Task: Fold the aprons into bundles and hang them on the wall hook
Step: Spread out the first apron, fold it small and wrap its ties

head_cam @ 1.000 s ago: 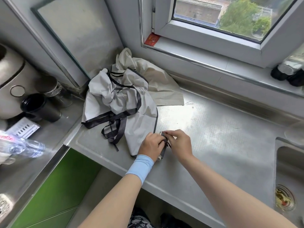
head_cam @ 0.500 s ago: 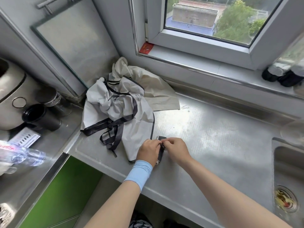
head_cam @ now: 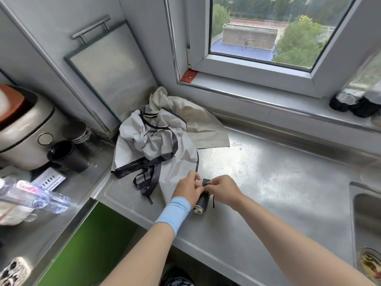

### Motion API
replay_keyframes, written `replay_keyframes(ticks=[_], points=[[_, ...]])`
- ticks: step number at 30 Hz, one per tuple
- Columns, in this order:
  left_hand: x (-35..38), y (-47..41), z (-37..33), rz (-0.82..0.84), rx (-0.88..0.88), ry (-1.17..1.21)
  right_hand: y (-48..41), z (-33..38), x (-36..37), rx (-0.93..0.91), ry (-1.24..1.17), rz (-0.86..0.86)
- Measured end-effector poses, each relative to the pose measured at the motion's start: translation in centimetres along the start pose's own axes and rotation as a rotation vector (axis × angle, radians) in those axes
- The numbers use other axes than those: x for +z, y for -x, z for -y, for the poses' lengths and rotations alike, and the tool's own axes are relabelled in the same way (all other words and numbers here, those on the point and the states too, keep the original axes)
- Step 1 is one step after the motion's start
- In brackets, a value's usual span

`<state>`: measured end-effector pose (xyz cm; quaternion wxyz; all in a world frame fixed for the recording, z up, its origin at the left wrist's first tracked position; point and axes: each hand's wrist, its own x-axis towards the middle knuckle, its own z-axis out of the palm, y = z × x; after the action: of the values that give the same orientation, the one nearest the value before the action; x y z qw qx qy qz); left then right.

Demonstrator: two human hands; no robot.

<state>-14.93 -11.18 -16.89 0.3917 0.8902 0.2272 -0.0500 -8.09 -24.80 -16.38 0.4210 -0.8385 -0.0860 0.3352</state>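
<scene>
Head camera: we look down on a steel counter that runs beneath a window. Near its front edge lies a small bundle, an apron rolled tight with a dark band around it. Its long axis runs from the front edge away from us, leaning a little to the right at the far end.

The two hands flank it. The left hand sits on its left side, fingers curled against the roll in a holding grip. The right hand sits on its right side, its grip pinching a thin black tie drawn across the top. Both hands touch the roll, neither nearer than the other.

We judge a knot is being made, so the pull goes crosswise to the roll.

Behind the left hand, a grey apron lies in a loose heap over a cream apron. We see no wall hook.
</scene>
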Motion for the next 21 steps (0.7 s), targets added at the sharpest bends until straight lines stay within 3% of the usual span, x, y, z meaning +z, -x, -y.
replay_keyframes(ticks=[3, 9, 13, 17, 21], points=[[0.0, 0.5, 0.5, -0.024, -0.001, 0.055, -0.5, 0.1, 0.0, 0.231, -0.347, 0.074], [0.8, 1.2, 1.8, -0.056, -0.076, 0.205, -0.9, -0.2, 0.3, 0.36, -0.477, 0.269], [1.2, 1.0, 2.4, -0.032, -0.102, 0.383, -1.2, -0.6, 0.8, 0.37, -0.487, 0.279], [1.1, 0.6, 3.1, -0.004, -0.135, 0.362, -1.0, -0.3, 0.8, 0.336, -0.447, 0.282], [0.4, 0.5, 3.9, 0.032, -0.233, 0.478, -0.6, -0.2, -0.3, 0.218, -0.263, 0.211]])
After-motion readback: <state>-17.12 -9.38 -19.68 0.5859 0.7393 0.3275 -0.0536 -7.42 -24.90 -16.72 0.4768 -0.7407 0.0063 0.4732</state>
